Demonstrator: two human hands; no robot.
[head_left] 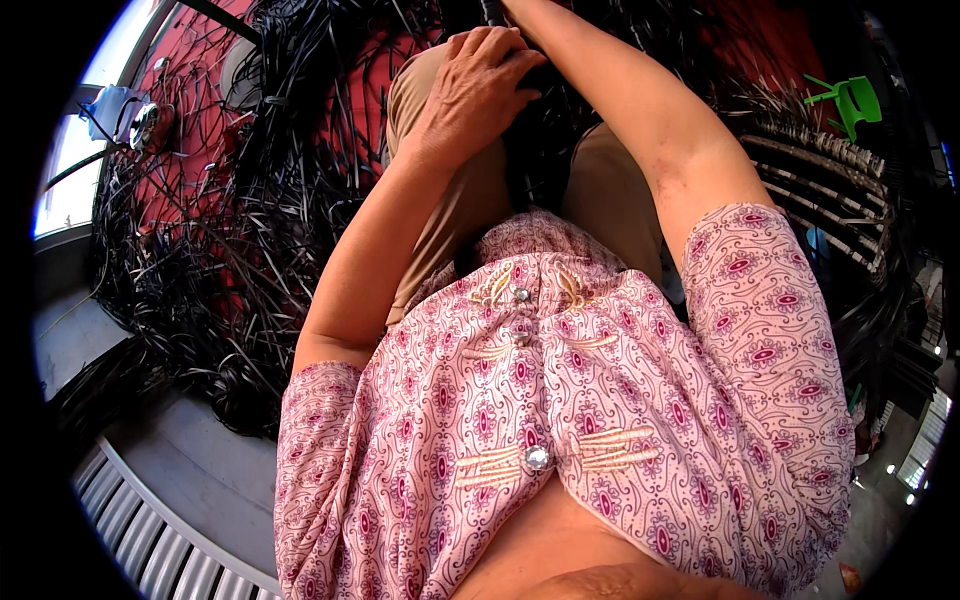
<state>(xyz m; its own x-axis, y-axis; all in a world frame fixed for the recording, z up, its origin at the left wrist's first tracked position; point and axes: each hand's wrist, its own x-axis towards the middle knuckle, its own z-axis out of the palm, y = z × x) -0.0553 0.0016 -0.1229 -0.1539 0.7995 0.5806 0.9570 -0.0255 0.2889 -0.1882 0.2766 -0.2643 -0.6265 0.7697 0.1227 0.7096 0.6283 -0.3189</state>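
Note:
I look down my own front, over a pink patterned blouse (560,400) and tan trousers (600,190). My left hand (478,92) lies on my left knee, its fingers curled over a dark bundle of black strips (535,150) standing between my knees. My right forearm (620,100) reaches over that bundle to the top edge of the picture, where the right hand is cut off and out of sight.
A big tangled heap of thin black strips (230,230) covers the red floor (205,60) on my left. Tied rows of strips (820,170) lie on the right, with a green plastic chair (850,100) behind them. A grey ledge (190,470) and ribbed metal sheet (140,530) sit at lower left.

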